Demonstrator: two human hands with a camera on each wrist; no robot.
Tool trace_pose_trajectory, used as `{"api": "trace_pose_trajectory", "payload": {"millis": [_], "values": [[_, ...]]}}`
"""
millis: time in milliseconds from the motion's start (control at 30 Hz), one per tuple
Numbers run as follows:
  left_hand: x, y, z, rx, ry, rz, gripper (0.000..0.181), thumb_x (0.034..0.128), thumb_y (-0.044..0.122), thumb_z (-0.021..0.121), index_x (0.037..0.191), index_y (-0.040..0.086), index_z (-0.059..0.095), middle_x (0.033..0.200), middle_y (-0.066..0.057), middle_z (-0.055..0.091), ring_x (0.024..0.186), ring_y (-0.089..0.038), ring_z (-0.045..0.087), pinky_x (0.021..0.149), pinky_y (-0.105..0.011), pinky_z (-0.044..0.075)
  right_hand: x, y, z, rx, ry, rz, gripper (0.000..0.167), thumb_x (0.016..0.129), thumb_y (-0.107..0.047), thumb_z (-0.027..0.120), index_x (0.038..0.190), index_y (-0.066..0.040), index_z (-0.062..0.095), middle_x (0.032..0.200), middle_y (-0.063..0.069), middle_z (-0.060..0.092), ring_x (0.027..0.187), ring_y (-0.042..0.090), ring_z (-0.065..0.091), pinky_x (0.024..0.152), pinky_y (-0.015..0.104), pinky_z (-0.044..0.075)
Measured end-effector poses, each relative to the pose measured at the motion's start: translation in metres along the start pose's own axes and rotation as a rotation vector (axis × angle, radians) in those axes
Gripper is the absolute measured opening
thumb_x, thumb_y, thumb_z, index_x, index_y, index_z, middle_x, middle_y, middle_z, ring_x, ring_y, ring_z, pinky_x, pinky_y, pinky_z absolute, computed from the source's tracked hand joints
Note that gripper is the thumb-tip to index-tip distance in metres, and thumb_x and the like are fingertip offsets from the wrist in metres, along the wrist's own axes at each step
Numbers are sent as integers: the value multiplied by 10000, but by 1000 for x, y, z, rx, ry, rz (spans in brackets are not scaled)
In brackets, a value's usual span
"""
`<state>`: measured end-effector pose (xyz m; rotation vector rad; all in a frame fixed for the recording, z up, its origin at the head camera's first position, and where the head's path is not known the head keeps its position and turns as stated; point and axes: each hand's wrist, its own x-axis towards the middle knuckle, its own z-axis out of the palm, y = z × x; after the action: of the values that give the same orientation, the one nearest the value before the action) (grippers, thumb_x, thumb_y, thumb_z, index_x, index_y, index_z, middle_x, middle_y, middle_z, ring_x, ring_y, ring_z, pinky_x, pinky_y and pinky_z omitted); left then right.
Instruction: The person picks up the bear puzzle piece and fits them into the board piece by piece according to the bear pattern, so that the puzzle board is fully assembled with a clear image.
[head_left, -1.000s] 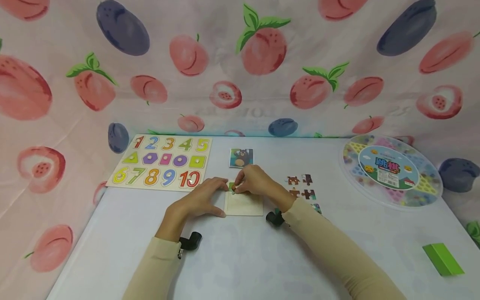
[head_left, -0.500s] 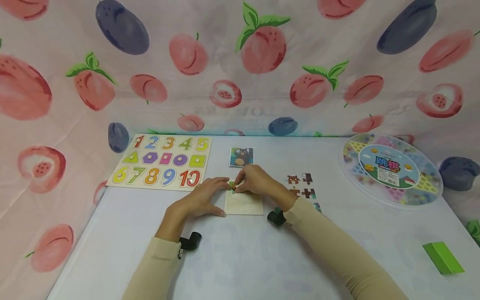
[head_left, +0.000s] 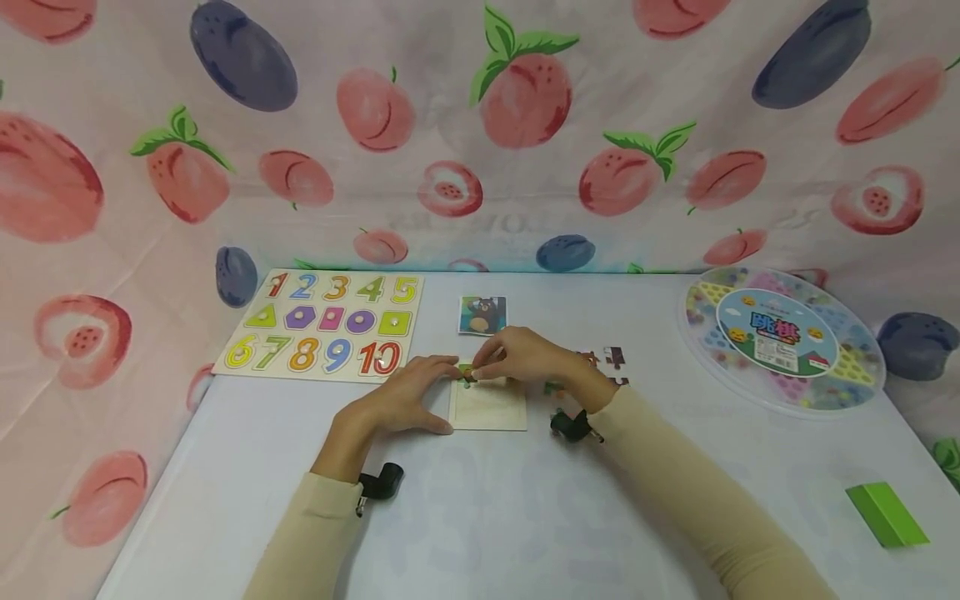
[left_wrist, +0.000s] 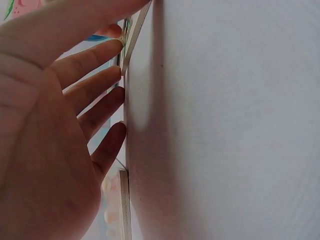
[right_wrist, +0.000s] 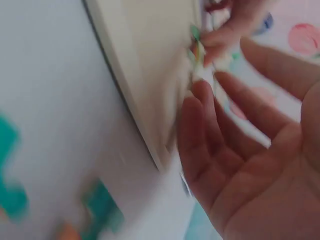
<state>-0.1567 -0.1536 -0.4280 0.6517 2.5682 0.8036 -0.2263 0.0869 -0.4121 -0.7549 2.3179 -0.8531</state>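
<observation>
A small square wooden tray [head_left: 487,410] lies mid-table, with a green and brown puzzle piece [head_left: 466,375] in its upper left corner. My left hand [head_left: 397,398] rests at the tray's left side, fingertips by that corner and thumb lower down; the left wrist view shows its fingers [left_wrist: 92,92] spread. My right hand [head_left: 525,357] hovers over the tray's top edge, fingertips beside the piece. In the right wrist view its fingers [right_wrist: 200,125] are loosely bent, just short of the piece [right_wrist: 195,34], with nothing seen between them.
Above the tray lies a bear picture card [head_left: 483,316]. Loose puzzle pieces [head_left: 614,357] lie to the right, partly under my right forearm. A number board [head_left: 351,317] is at the left, a round game box [head_left: 783,342] at the back right, a green block [head_left: 887,515] at the front right.
My right hand and wrist have shifted slightly right, and its fingertips have come off the corner piece. More loose pieces are now covered by the forearm. My left hand has stayed put.
</observation>
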Motion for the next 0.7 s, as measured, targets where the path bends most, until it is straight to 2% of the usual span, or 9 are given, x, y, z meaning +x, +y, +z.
{"api": "trace_pose_trajectory", "payload": {"millis": [100,167,333,500,700], "values": [[0,1,0,1,-6,-4,758,786,295,871,1459,192,538,1661,-31,366,1536,-301,328,1253,-577,303,-9,6,-9,18,-33,-36,413,973,-344,681,1325,-127,672,1355,59,685,1212,223,657,994,382,569],[0,1,0,1,-8,-8,759,786,291,870,1461,191,536,1663,-31,363,1537,-303,327,1253,-576,303,-15,10,-14,29,-29,-43,482,967,-354,686,1389,-130,621,1413,59,643,1272,250,613,1060,447,533],[0,1,1,0,-5,-13,756,785,274,873,1457,175,538,1662,-29,367,1531,-301,337,1255,-561,308,-34,22,-24,21,66,-26,556,959,-368,698,1453,-150,564,1493,65,572,1369,294,524,1114,527,489],[0,1,1,1,5,-6,761,777,265,876,1455,170,542,1659,-36,372,1529,-305,338,1254,-559,310,-55,42,-38,18,172,-28,577,949,-294,719,1470,-123,536,1528,81,528,1426,341,455,1157,590,431],[0,1,1,-1,10,-2,758,777,268,873,1453,166,546,1655,-41,379,1537,-305,329,1257,-562,306,-77,61,-56,34,245,-14,641,920,-254,757,1493,-124,501,1553,83,496,1463,348,405,1174,630,381]]}}
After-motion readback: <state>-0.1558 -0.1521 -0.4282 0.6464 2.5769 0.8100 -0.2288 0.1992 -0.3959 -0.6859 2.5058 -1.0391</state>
